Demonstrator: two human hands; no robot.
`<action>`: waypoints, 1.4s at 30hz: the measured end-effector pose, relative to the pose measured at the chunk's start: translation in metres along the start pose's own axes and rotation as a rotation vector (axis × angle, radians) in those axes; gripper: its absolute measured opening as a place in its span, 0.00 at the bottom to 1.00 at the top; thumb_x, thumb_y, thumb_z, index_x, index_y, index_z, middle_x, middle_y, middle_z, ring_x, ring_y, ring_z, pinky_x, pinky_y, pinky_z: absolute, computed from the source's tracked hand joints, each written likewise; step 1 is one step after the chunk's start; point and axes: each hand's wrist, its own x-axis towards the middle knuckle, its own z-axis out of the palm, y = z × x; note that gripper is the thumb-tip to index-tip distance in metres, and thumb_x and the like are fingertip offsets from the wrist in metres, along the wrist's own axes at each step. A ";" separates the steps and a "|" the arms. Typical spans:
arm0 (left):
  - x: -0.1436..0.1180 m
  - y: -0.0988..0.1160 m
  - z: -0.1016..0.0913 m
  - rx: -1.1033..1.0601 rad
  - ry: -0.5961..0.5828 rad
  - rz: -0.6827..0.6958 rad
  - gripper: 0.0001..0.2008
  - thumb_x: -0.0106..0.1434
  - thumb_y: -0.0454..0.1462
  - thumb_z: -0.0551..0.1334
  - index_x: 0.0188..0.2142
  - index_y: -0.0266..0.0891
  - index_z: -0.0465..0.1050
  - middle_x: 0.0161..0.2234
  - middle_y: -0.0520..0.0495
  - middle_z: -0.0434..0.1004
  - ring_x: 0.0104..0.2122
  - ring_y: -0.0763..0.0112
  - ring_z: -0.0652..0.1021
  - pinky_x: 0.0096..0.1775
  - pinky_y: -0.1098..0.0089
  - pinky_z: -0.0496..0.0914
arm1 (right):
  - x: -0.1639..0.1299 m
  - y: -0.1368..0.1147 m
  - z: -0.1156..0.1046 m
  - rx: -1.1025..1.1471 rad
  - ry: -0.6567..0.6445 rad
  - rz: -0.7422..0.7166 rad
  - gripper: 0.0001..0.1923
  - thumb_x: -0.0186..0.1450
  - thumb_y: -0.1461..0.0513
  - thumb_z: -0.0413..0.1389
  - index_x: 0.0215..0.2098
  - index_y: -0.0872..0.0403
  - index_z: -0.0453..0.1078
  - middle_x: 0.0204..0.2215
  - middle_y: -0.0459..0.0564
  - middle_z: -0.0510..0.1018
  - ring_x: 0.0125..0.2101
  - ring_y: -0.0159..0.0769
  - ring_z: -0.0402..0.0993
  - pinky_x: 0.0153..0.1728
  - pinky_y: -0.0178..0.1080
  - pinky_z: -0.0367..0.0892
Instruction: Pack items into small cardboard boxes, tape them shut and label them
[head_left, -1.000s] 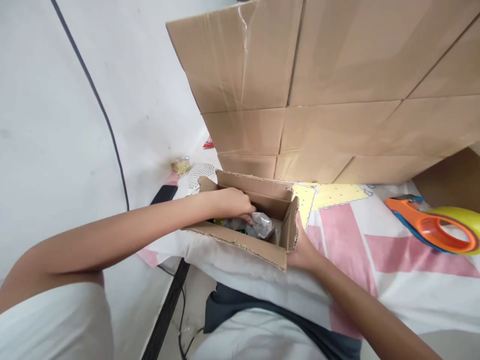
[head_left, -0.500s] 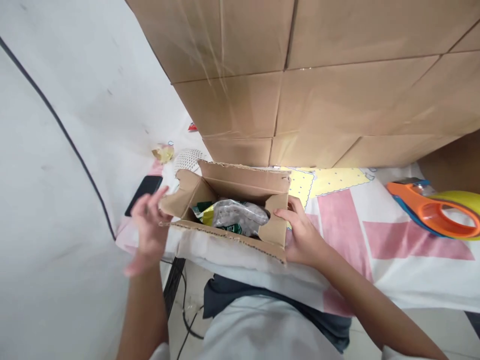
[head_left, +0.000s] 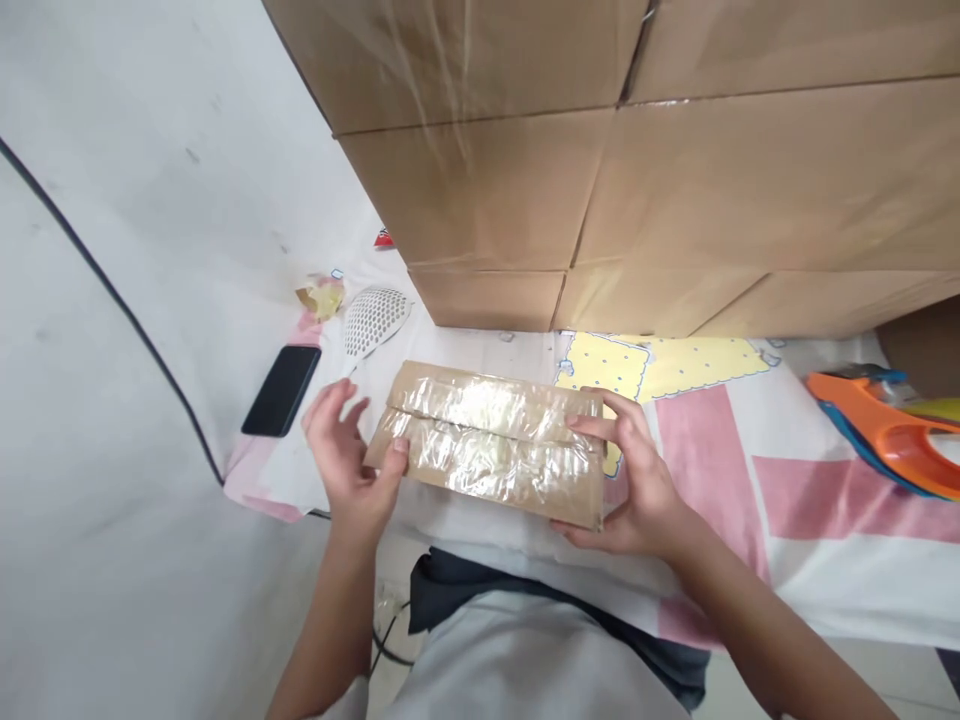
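Note:
A small cardboard box (head_left: pixel 487 440) lies between my hands above the table's front edge. Shiny clear tape covers the face turned up to me, with a seam running along its length. The left end is gripped by my left hand (head_left: pixel 352 455), thumb on the taped face and some fingers raised beside it. At the right end, my right hand (head_left: pixel 634 475) holds the box with its index finger over the top and its thumb at the near corner. The box's open side and its contents are hidden from view.
A large taped stack of cardboard boxes (head_left: pixel 487 200) rises behind. A phone (head_left: pixel 281 390), a white perforated dome (head_left: pixel 377 318) and a crumpled yellowish scrap (head_left: pixel 322 297) lie left by the wall. An orange tape dispenser (head_left: pixel 892 425) sits at right on the patterned cloth (head_left: pixel 712 470).
The box has been turned: its open top with the plastic-bagged contents showed before, and now a taped face shows. My left hand has moved right and taken hold of the left end.

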 end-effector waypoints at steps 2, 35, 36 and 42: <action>0.001 0.014 0.001 0.152 -0.124 0.203 0.25 0.64 0.40 0.66 0.61 0.55 0.70 0.59 0.45 0.74 0.61 0.52 0.73 0.66 0.43 0.60 | 0.001 -0.001 -0.003 -0.046 -0.014 0.015 0.68 0.54 0.53 0.72 0.78 0.43 0.33 0.52 0.57 0.73 0.63 0.62 0.61 0.59 0.66 0.65; -0.010 0.055 0.044 0.480 -0.179 0.282 0.29 0.64 0.60 0.63 0.60 0.54 0.73 0.58 0.49 0.79 0.51 0.50 0.77 0.64 0.47 0.53 | -0.107 0.078 -0.167 0.480 1.533 0.750 0.08 0.62 0.57 0.48 0.27 0.51 0.61 0.32 0.47 0.65 0.35 0.31 0.72 0.35 0.33 0.74; -0.012 0.055 0.043 0.488 -0.177 0.291 0.30 0.64 0.60 0.63 0.60 0.53 0.72 0.58 0.50 0.79 0.51 0.50 0.77 0.64 0.47 0.53 | -0.104 0.084 -0.173 0.461 1.531 0.757 0.10 0.64 0.57 0.46 0.26 0.50 0.60 0.32 0.47 0.64 0.34 0.31 0.71 0.33 0.33 0.73; -0.013 0.053 0.041 0.522 -0.143 0.369 0.32 0.63 0.61 0.63 0.60 0.49 0.73 0.57 0.48 0.80 0.50 0.51 0.77 0.63 0.49 0.56 | -0.090 0.123 -0.194 0.326 1.580 0.897 0.07 0.62 0.62 0.51 0.27 0.50 0.57 0.30 0.44 0.64 0.28 0.27 0.67 0.25 0.30 0.61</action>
